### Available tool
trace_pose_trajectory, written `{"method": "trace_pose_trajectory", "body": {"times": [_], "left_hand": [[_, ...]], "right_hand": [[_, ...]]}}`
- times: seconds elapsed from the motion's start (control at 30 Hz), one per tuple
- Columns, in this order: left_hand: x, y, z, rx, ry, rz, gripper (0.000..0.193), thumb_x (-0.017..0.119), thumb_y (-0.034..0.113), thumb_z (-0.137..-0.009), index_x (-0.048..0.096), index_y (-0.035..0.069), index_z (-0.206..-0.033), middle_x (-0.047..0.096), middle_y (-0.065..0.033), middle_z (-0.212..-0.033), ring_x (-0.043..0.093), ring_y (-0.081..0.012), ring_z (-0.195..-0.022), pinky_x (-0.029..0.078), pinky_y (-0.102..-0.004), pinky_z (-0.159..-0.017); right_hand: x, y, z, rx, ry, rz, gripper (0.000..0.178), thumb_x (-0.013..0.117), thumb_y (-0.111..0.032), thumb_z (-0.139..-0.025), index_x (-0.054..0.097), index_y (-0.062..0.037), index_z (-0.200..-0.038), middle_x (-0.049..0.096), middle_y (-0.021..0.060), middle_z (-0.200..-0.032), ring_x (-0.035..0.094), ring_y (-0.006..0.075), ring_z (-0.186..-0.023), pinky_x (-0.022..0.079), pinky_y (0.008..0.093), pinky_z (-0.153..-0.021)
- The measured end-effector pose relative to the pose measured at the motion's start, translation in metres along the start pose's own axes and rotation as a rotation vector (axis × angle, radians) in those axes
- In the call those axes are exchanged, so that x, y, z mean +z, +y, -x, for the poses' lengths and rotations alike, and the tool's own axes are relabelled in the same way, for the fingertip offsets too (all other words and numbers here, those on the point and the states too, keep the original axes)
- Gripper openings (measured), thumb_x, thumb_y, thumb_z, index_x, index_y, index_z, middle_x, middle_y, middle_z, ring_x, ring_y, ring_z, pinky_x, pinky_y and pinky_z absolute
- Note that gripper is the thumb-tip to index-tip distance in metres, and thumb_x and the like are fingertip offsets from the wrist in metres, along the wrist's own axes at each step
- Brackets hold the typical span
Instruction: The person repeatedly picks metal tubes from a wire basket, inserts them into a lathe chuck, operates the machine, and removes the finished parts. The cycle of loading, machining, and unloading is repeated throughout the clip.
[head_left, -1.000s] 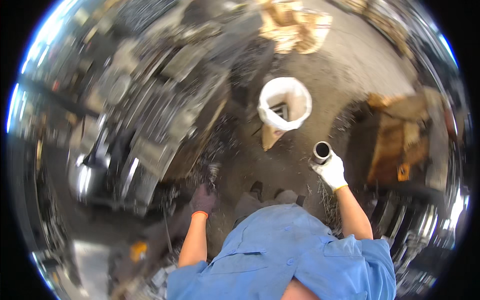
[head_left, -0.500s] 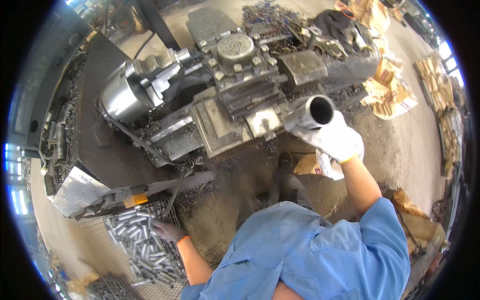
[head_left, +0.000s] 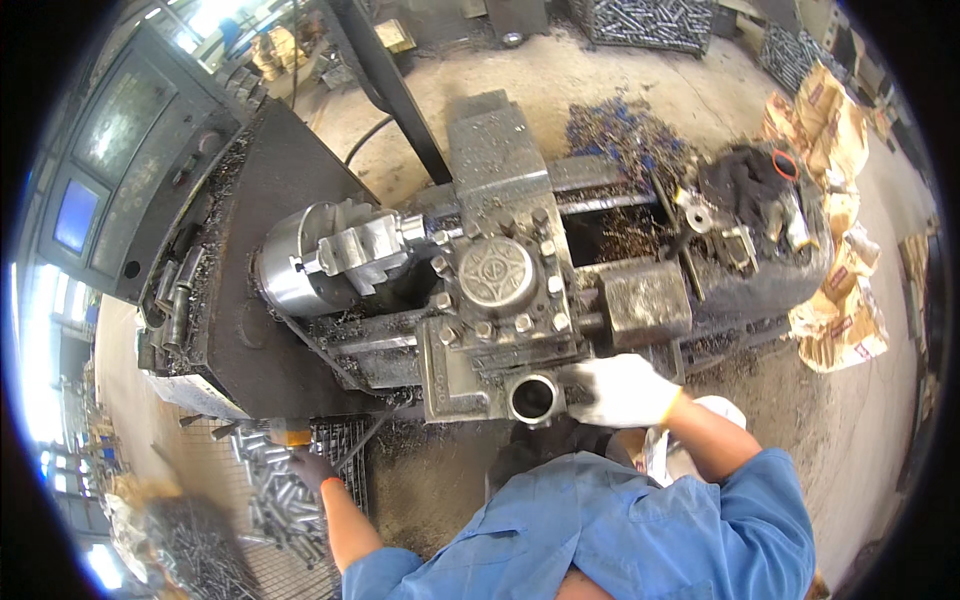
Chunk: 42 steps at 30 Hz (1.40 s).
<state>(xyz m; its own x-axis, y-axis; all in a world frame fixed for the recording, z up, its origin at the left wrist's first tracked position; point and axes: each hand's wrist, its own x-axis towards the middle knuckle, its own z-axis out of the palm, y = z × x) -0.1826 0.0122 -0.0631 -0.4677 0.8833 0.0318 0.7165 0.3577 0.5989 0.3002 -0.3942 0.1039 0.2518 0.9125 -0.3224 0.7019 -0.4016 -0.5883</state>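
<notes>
A short, shiny metal tube [head_left: 534, 399] stands upright on the front plate of the lathe's carriage, its dark mouth facing up. At its right side is my right hand [head_left: 625, 390] in a white glove; the fingers point left, stretched out beside the tube and not wrapped around its rim. In a dark glove with an orange cuff, my left hand [head_left: 314, 467] is down at the lower left. It reaches the edge of a pile of short metal pieces [head_left: 283, 497] in a wire basket. The left fingers are small and blurred, so their grip does not show.
The lathe's round chuck [head_left: 312, 260] and bolted tool post [head_left: 497, 275] lie ahead. Dark cloth and tools [head_left: 745, 190] rest at its right end, near crumpled brown paper sacks [head_left: 840, 290]. A yellow block [head_left: 291, 438] sits above the basket. Metal shavings [head_left: 625, 135] lie behind.
My right hand has brought the tube left and down onto the carriage plate. The view has tilted up, showing more floor and bins behind the lathe. My left hand stays by the metal pieces.
</notes>
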Motion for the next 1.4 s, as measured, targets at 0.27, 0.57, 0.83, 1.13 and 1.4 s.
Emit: {"method": "trace_pose_trajectory", "body": {"times": [0.27, 0.57, 0.83, 1.13, 1.4], "left_hand": [[0.001, -0.054, -0.053, 0.182, -0.152, 0.330, 0.056, 0.046, 0.039, -0.113, 0.045, 0.015, -0.164, 0.063, -0.0193, -0.150, 0.068, -0.0349, -0.126, 0.060, -0.0441, -0.091], [0.018, 0.032, 0.060, 0.177, -0.239, 0.817, 0.046, 0.068, 0.030, -0.103, 0.061, 0.002, -0.140, 0.066, -0.0094, -0.111, 0.063, -0.0181, -0.097, 0.053, -0.0352, -0.083], [0.045, 0.323, 0.061, 1.454, 0.069, -0.023, 0.104, 0.094, 0.031, -0.066, 0.045, 0.002, -0.153, 0.049, -0.0227, -0.158, 0.039, -0.0429, -0.153, 0.026, -0.0565, -0.130], [0.016, 0.431, 0.070, 1.409, -0.253, -0.356, 0.095, 0.086, 0.036, -0.072, 0.047, 0.006, -0.153, 0.055, -0.0160, -0.156, 0.045, -0.0350, -0.151, 0.032, -0.0526, -0.127], [0.060, 0.365, 0.041, 1.526, 0.107, 0.047, 0.087, 0.079, 0.044, -0.084, 0.050, 0.000, -0.153, 0.054, -0.0232, -0.155, 0.044, -0.0426, -0.148, 0.027, -0.0594, -0.128]], "right_hand": [[-0.152, -0.013, -0.127, -0.353, 0.529, 0.138, 0.043, 0.070, -0.034, -0.092, 0.073, -0.0097, -0.128, 0.078, 0.0147, -0.117, 0.076, 0.0323, -0.107, 0.061, 0.0419, -0.093], [-0.137, -0.043, -0.340, -0.094, -0.210, 0.446, 0.044, 0.072, -0.043, -0.087, 0.080, -0.0010, -0.098, 0.078, 0.0180, -0.091, 0.071, 0.0357, -0.083, 0.056, 0.0464, -0.081], [-0.281, 0.069, -0.298, 0.418, 0.825, 0.012, 0.045, 0.081, -0.039, -0.085, 0.080, 0.0008, -0.105, 0.079, 0.0211, -0.094, 0.076, 0.0279, -0.076, 0.061, 0.0401, -0.073], [-0.122, -0.081, -0.342, -0.285, -0.078, 0.530, 0.053, 0.086, -0.047, -0.075, 0.080, 0.0021, -0.094, 0.080, 0.0216, -0.097, 0.077, 0.0353, -0.087, 0.060, 0.0471, -0.079], [-0.134, -0.061, -0.368, -0.242, -0.471, 0.059, 0.045, 0.089, -0.044, -0.079, 0.083, -0.0026, -0.097, 0.081, 0.0134, -0.092, 0.073, 0.0218, -0.078, 0.059, 0.0389, -0.070]]}}
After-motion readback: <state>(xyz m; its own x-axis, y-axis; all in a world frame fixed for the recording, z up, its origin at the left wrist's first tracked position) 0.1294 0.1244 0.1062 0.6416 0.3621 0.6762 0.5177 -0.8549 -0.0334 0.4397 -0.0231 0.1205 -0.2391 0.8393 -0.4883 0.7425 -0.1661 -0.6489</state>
